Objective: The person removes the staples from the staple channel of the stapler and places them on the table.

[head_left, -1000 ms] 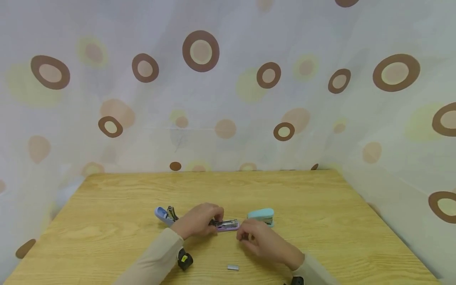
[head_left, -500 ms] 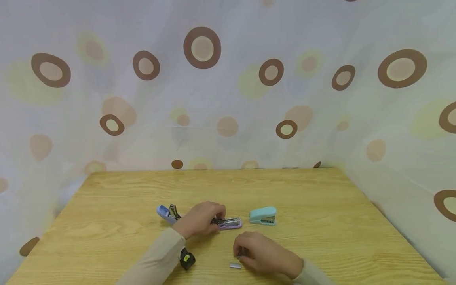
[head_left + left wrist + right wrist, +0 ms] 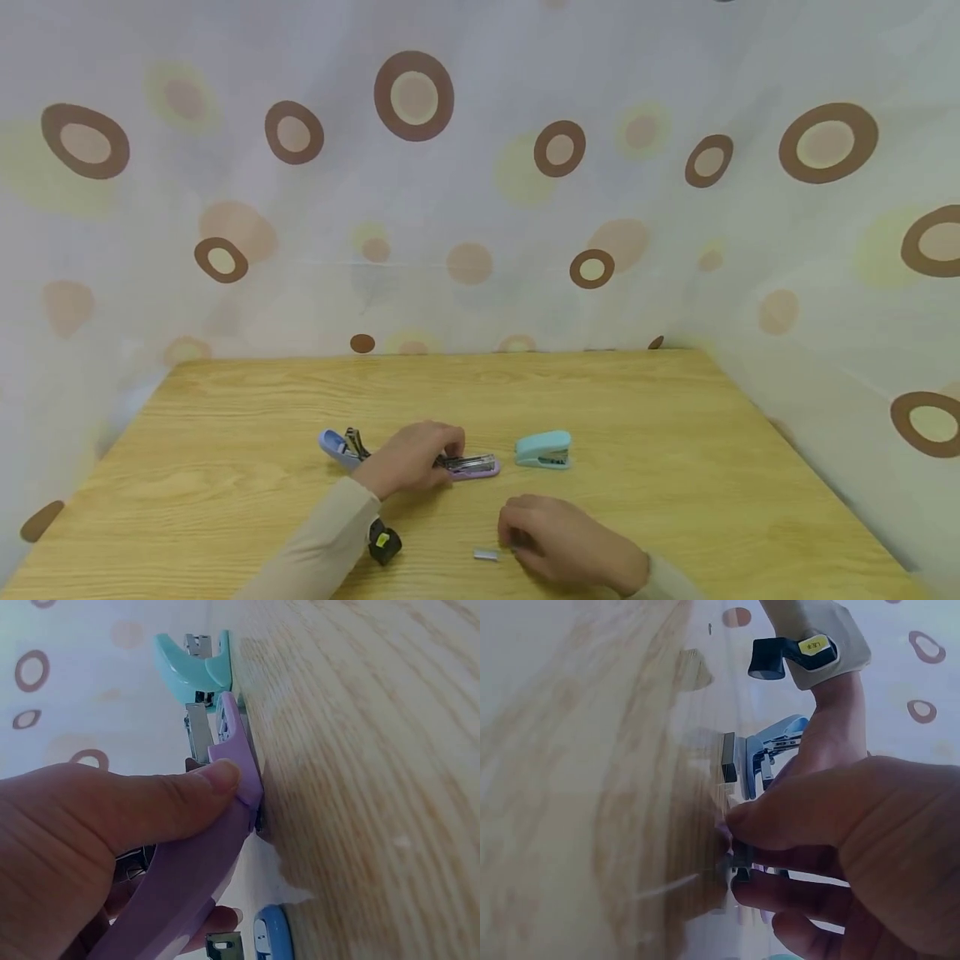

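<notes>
Gripping the opened purple plastic stapler (image 3: 202, 862) with left fingers (image 3: 447, 437), right on the wood-grain counter (image 3: 675, 467) near the turquoise stapler (image 3: 542, 450); pinching a small dark piece (image 3: 742, 857) in right fingers (image 3: 799, 895), beside a short silver strip (image 3: 486, 555).

Plain, cream-coloured long sleeves (image 3: 322, 542) are worn, with a boxy black device (image 3: 768, 659) bearing a small yellow label (image 3: 815, 645) at the left cuff (image 3: 854, 652).

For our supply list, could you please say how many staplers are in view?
3: open blue stapler left of the left hand, purple stapler in that hand, teal stapler further right.
</notes>
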Motion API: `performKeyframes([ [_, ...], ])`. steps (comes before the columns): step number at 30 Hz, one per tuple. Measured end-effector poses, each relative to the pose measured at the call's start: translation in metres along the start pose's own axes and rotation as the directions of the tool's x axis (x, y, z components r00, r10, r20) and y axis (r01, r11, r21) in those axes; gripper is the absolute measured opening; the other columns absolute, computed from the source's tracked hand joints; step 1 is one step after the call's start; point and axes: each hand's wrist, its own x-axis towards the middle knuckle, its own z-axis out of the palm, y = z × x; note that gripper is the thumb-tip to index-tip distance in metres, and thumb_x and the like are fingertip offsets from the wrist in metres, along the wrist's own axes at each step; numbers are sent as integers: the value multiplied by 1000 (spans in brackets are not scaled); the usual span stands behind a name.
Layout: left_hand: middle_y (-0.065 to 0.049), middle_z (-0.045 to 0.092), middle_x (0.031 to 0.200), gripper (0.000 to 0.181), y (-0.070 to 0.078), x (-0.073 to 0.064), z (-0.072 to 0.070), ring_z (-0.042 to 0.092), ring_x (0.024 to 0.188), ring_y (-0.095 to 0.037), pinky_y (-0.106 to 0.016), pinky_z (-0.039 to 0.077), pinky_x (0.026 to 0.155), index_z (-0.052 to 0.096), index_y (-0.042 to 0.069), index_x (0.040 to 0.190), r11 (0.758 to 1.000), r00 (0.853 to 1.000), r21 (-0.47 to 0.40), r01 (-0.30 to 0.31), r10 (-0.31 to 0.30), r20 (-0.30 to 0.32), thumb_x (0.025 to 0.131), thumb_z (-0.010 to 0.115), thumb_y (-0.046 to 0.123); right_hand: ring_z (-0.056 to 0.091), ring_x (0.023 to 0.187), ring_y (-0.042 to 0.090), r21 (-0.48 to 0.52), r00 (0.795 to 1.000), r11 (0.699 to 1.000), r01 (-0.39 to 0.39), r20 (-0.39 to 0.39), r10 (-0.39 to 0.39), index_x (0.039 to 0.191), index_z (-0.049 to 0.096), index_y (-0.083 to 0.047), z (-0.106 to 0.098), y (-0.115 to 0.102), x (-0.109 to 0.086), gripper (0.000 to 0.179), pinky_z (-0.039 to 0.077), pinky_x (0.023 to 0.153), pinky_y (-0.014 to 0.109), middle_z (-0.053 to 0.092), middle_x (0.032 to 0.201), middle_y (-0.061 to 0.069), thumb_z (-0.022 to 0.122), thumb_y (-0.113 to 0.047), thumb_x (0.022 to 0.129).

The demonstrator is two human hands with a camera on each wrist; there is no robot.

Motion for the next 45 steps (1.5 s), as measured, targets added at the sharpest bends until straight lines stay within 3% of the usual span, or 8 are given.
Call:
performKeyframes([
  [4,3,66,93,26,0,1,-3,58,84,-10,-29,50,76,60,16,92,1000,1000,5,1,-1,-8,77,81,15,46,75,-5,-21,999,1000,23,-37,-24,90,61,-19,0,2,2,15,44,67,13,58,88,-12,66,-6,86],
  [11,2,66,94,28,1,2,-2,60,87,-11,-30,51,78,60,16,94,1000,1000,-15,-6,6,4,76,81,14,51,80,-3,-22,999,1000,-19,-27,18,95,62,-18,-8,6,-4,18,47,70,15,58,94,-11,69,-7,83],
  [16,1,67,96,28,1,1,1,62,89,-14,-32,52,78,61,16,97,1000,1000,-15,12,-12,11,77,81,16,54,81,0,1,989,1000,7,-145,-7,94,62,-14,-19,14,-7,17,49,70,17,61,93,-7,69,-3,85],
  [23,-3,68,96,32,8,5,-6,62,87,-17,-34,52,76,62,12,102,997,996,26,74,-75,44,76,81,16,54,75,2,-5,936,999,47,-348,-46,92,59,-14,-36,35,-15,22,51,65,24,63,87,0,67,5,83],
  [28,-3,66,97,37,17,8,-10,57,79,-14,-34,51,73,63,12,105,990,992,97,107,-113,58,76,82,25,51,73,3,-11,904,1000,20,-428,-23,91,58,-11,-40,51,-21,23,50,63,25,63,87,0,66,9,82],
  [32,-3,65,99,38,25,12,-10,56,77,-13,-35,51,74,65,14,109,984,992,138,115,-120,32,79,78,32,51,73,3,-40,880,999,-1,-474,-18,90,58,-8,-39,61,-21,22,50,62,25,61,86,-1,68,9,80],
  [38,-2,66,101,31,35,24,-5,61,83,-16,-35,52,72,67,16,110,983,994,152,105,-102,-26,84,71,32,51,72,5,-79,841,994,-73,-541,19,92,60,-4,-38,70,-25,22,49,61,26,60,87,1,70,9,78],
  [45,-3,66,113,30,48,46,2,62,87,-14,-32,52,77,63,17,118,995,999,93,45,-45,4,90,64,27,53,75,19,-47,815,979,-200,-563,140,108,56,1,-30,78,-27,33,48,66,28,58,96,8,72,4,80],
])
